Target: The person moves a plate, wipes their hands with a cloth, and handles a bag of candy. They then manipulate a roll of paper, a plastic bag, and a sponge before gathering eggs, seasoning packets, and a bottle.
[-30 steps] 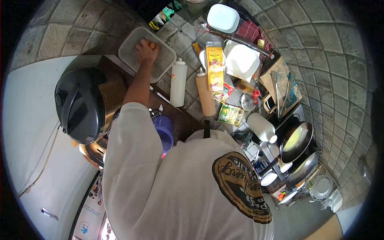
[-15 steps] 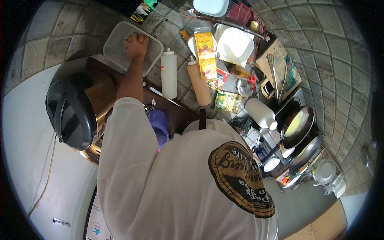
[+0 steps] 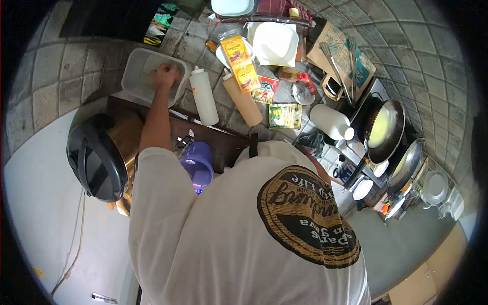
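My left hand (image 3: 164,76) is inside the translucent plastic container (image 3: 131,76), near its right side. The fingers curl downward and are blurred; whatever they grip is hidden. Right of the container lie a white squeeze bottle (image 3: 204,99) and a squeeze bottle with tan contents (image 3: 243,99). Of my right arm, only a sliver of forearm (image 3: 319,166) shows past the shirt, near the pan handle; the right hand itself is hidden. A frying pan (image 3: 399,119) with something pale yellow (image 3: 380,127) in it sits on the stove to the right.
A black-lidded cooker (image 3: 96,157) stands at left, beside a purple bucket (image 3: 197,165). Yellow sachets (image 3: 239,63), a red packet (image 3: 265,89), a green packet (image 3: 284,116) and a white jug (image 3: 330,122) crowd the counter. Forks (image 3: 330,58) and a second pan (image 3: 405,170) are at right.
My view has shifted, so the counter items sit further left and the stove looks larger. My left hand stays in the container, now blurred. A sliver of right forearm has come into view.
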`<state>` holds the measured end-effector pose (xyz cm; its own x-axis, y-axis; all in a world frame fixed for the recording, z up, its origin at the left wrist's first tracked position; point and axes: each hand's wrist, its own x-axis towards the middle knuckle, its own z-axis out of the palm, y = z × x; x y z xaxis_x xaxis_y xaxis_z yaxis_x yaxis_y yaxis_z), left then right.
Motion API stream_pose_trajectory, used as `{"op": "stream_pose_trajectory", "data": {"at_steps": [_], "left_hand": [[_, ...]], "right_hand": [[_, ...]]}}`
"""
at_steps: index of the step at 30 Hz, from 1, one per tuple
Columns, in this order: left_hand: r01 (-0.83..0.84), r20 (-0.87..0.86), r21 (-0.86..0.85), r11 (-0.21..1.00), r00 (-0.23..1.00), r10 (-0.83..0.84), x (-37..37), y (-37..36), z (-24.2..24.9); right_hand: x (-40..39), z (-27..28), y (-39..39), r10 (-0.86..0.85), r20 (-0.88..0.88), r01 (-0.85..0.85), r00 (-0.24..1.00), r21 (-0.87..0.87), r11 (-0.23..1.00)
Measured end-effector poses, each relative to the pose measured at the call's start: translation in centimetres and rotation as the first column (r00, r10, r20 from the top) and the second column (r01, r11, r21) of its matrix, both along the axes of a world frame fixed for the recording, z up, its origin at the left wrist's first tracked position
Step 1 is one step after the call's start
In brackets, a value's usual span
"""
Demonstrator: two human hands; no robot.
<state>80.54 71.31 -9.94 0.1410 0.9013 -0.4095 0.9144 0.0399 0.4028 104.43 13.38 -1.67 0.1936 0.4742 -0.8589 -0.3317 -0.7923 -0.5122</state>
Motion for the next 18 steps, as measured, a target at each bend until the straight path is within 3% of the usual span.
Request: {"op": "stream_pose_trajectory", "data": {"at_steps": [2,4,5,7,10,11,14,16,18], "left_hand": [[0.103,-0.03,0.041,0.994,0.994,-0.102,-1.3,0.5,-2.3],[0.212,-0.071,0.073,0.974,0.976,-0.207,-0.5,-0.2,-0.4],[0.216,-0.095,0.101,0.971,0.974,-0.207,-0.1,-1.4,0.5],[0.221,-0.124,0.134,0.966,0.971,-0.205,0.4,-2.0,1.4],[0.327,-0.057,0.078,0.942,0.945,-0.323,-1.0,-1.2,-1.1],[0.33,-0.026,0.023,0.944,0.944,-0.329,-1.3,-1.0,-1.9],[0.364,0.012,-0.036,0.931,0.932,-0.363,-1.5,-1.5,-1.4],[0.398,0.023,-0.04,0.916,0.917,-0.397,-1.8,-1.2,-2.3],[0.361,0.252,-0.102,0.927,0.911,-0.327,-3.8,0.2,-8.0]], "right_hand": [[-0.2,-0.7,-0.8,-0.087,-0.041,0.089,0.995,0.045,0.995],[0.0,0.6,0.3,0.102,0.14,-0.106,0.985,0.02,0.994],[-0.1,-1.5,-1.1,-0.048,0.012,0.047,0.999,0.054,0.997],[0.1,1.0,0.6,0.118,0.14,-0.118,0.983,-0.007,0.993],[0.1,2.7,2.0,0.171,0.216,-0.158,0.961,-0.075,0.985],[0.1,-3.2,-1.8,0.105,0.185,-0.118,0.977,0.061,0.991],[0.0,1.5,1.1,0.134,0.195,-0.131,0.972,-0.025,0.991],[-0.1,2.5,1.8,0.138,0.221,-0.146,0.965,0.019,0.989],[0.0,2.6,1.6,0.143,0.249,-0.162,0.958,0.057,0.985]]}}
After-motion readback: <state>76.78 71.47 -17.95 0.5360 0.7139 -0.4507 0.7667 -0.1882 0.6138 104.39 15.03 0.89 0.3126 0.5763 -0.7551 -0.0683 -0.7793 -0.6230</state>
